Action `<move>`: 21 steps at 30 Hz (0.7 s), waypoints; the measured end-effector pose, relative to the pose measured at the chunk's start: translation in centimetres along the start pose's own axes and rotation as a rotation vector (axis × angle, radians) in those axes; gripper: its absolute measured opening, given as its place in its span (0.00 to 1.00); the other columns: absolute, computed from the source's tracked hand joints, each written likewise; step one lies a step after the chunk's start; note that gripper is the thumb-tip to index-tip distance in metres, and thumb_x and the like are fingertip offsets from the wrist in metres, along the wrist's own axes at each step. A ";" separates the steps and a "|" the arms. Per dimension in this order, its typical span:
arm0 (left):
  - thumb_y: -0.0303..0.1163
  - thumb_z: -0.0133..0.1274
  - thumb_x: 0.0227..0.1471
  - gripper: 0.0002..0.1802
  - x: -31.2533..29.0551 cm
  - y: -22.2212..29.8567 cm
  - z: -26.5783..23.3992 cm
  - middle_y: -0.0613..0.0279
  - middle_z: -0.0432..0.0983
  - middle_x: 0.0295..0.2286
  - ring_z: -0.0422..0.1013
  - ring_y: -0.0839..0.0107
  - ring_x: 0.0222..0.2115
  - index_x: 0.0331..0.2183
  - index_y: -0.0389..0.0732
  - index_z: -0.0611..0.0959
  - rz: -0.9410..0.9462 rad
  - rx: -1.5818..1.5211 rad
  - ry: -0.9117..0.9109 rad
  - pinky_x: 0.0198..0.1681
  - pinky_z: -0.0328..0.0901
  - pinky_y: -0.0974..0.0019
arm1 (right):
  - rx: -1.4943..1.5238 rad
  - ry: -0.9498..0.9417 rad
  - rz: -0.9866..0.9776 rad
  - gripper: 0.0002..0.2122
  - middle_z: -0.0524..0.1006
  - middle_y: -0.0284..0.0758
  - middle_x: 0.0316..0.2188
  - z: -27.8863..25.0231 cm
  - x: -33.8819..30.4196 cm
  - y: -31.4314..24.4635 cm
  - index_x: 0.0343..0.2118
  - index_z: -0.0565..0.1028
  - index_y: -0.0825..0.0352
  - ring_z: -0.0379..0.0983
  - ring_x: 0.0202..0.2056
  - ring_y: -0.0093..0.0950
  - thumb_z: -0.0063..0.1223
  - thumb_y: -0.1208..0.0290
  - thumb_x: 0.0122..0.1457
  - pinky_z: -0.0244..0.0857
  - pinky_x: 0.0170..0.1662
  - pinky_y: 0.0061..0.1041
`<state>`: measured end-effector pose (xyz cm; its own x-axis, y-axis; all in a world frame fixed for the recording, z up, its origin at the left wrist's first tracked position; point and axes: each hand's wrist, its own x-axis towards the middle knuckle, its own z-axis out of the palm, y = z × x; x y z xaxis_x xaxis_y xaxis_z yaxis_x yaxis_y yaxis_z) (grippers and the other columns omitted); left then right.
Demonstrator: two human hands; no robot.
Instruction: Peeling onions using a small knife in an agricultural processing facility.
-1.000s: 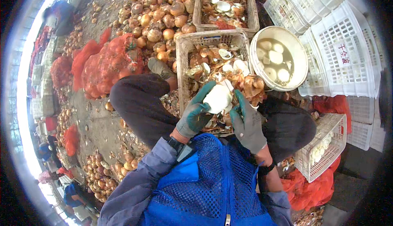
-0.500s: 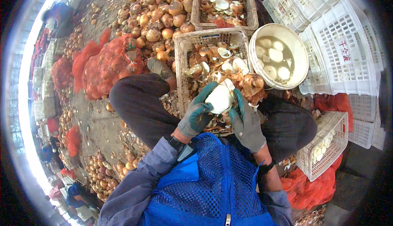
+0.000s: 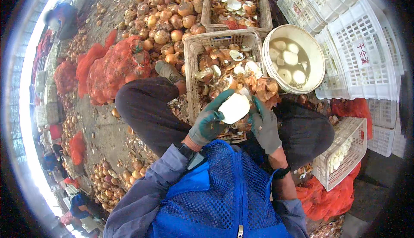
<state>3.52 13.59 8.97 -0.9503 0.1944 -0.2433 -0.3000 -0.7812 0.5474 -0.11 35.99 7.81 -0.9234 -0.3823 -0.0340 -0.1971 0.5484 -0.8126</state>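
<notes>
The peeled onion [image 3: 234, 109] is over the near part of the crate [image 3: 189, 72], clamped in the left grip [image 3: 208, 123], thumb and fingers around its left side. The right grip [image 3: 266, 128] is part-curled just beside it; whether it holds anything I cannot tell. Knees flank the crate; the bucket [image 3: 317, 59] stands at its right edge, bare floor [image 3: 102, 130] beyond the left knee [image 3: 133, 102].

The peeled onion [image 3: 234, 108] looks smooth, the gloves [image 3: 268, 131] matt cloth, the bucket [image 3: 297, 33] smooth plastic, the vest [image 3: 220, 186] meshed cloth
</notes>
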 end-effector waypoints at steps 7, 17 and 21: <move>0.35 0.61 0.52 0.49 -0.6 0.7 -1.0 0.49 0.66 0.66 0.65 0.54 0.67 0.71 0.35 0.63 -0.013 -0.099 0.008 0.72 0.57 0.52 | 0.190 -0.037 0.302 0.22 0.80 0.58 0.50 -0.5 -0.1 -0.7 0.64 0.71 0.72 0.78 0.50 0.56 0.51 0.69 0.70 0.71 0.54 0.47; 0.35 0.64 0.51 0.49 -0.1 -0.3 -1.1 0.52 0.67 0.66 0.65 0.56 0.66 0.71 0.35 0.64 0.007 -0.089 0.175 0.71 0.60 0.52 | 0.065 0.040 -0.001 0.27 0.78 0.57 0.55 0.2 -0.6 -4.7 0.70 0.63 0.70 0.77 0.53 0.56 0.51 0.65 0.72 0.70 0.56 0.48; 0.35 0.64 0.51 0.49 -0.5 0.3 -0.1 0.53 0.67 0.66 0.65 0.58 0.66 0.71 0.37 0.64 -0.012 -0.032 0.074 0.72 0.58 0.53 | 0.005 -0.023 0.012 0.27 0.77 0.57 0.56 0.0 -0.2 -2.9 0.70 0.63 0.70 0.76 0.54 0.56 0.51 0.65 0.72 0.69 0.58 0.48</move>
<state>3.89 13.20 9.15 -0.9375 0.1602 -0.3088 -0.3071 -0.7982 0.5183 0.63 34.44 10.18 -0.9179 -0.3926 -0.0575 -0.1842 0.5498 -0.8147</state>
